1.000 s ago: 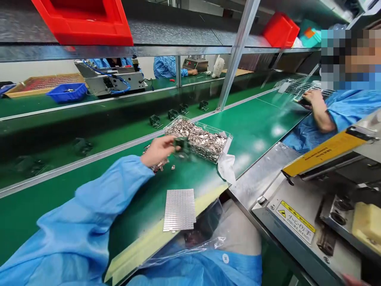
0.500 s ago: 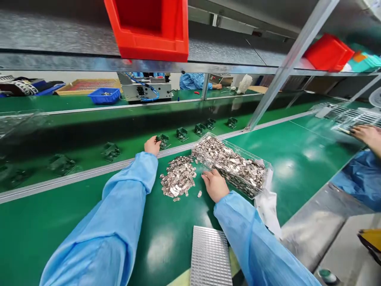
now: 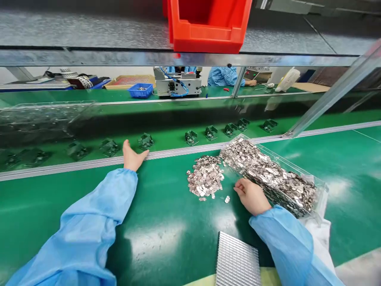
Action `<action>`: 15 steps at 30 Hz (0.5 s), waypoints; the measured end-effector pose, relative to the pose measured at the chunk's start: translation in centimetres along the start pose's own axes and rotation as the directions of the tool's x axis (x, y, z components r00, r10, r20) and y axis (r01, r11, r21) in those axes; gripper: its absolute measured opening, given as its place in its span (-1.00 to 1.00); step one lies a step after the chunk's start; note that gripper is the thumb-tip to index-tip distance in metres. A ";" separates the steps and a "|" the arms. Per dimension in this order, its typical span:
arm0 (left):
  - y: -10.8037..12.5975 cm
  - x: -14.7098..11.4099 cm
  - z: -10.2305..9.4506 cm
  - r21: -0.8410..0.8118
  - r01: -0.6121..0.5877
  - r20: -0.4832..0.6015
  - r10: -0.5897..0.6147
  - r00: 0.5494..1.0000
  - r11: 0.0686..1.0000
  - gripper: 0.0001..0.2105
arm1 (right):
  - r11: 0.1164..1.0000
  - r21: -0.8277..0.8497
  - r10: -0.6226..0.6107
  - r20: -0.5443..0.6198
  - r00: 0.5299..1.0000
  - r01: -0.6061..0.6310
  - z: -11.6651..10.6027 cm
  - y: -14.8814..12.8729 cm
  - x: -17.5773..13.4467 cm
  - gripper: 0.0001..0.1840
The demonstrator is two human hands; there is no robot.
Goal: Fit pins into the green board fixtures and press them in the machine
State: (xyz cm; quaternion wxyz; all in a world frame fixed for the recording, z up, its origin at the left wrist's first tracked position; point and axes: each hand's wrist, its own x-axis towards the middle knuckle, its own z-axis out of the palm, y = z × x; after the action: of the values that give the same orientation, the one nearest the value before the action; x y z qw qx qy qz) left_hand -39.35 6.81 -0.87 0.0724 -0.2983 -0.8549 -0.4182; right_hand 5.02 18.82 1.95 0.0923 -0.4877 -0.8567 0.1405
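Note:
My left hand is over the rail of the green conveyor, thumb and fingers spread with nothing between them. Just to its right and beyond it lies a small green circuit board assembly, apart from the fingers. More such assemblies stand in a row along the belt. My right hand is closed in a pinch above the bench; anything between its fingertips is too small to make out. Left of that hand sits a pile of small silvery metal pieces, with a single metal piece lying loose. A clear tray full of similar pieces is beside its knuckles.
A ridged metallic plate lies at the bench's near edge. Overhead, a red bin overhangs the shelf. A metal post rises at the right. Across the belt are a blue basket, a machine and a co-worker's sleeve.
My left hand has let go of the circuit board assembly, opened, and moved left along the belt. My right hand stays pinched near the tray. The view has turned left.

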 end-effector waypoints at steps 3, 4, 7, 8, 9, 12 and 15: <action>0.1 2.3 1.1 0.041 0.051 0.114 -0.055 0.992 0.998 0.00 | 0.983 0.181 -0.007 -0.057 0.998 0.018 -0.6 1.1 -1.8 -0.79; 0.3 2.9 1.5 0.052 0.060 0.137 -0.067 0.988 0.997 -0.02 | 0.963 0.269 -0.001 -0.080 0.997 0.023 -1.0 1.4 -2.8 -0.75; 0.9 3.8 1.9 0.069 0.052 0.175 -0.064 0.982 0.996 -0.10 | 0.870 0.493 0.073 -0.114 0.991 -0.007 -2.6 1.9 -6.4 -0.65; 1.0 3.8 1.9 0.070 0.039 0.174 -0.050 0.983 0.997 -0.10 | 0.840 0.541 0.115 -0.120 0.986 -0.032 -3.2 1.9 -7.6 -0.62; 1.2 3.7 1.8 0.068 0.024 0.167 -0.035 0.985 0.997 -0.09 | 0.815 0.577 0.160 -0.133 0.978 -0.055 -3.7 1.9 -8.8 -0.59; 1.9 3.0 1.5 0.055 -0.017 0.117 0.011 0.993 0.998 -0.01 | 0.776 0.627 0.256 -0.206 0.944 -0.074 -4.9 1.9 -11.6 -0.54; 2.6 2.2 1.1 0.035 -0.040 0.059 0.038 0.998 0.999 0.01 | 0.762 0.645 0.288 -0.254 0.923 -0.060 -5.2 1.7 -13.5 -0.55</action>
State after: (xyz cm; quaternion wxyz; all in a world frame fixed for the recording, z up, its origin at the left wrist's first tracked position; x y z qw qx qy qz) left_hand -39.47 9.90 0.99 0.0609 -0.3258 -0.8581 -0.3922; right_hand 14.75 8.81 6.00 0.3808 -0.5242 -0.6822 0.3388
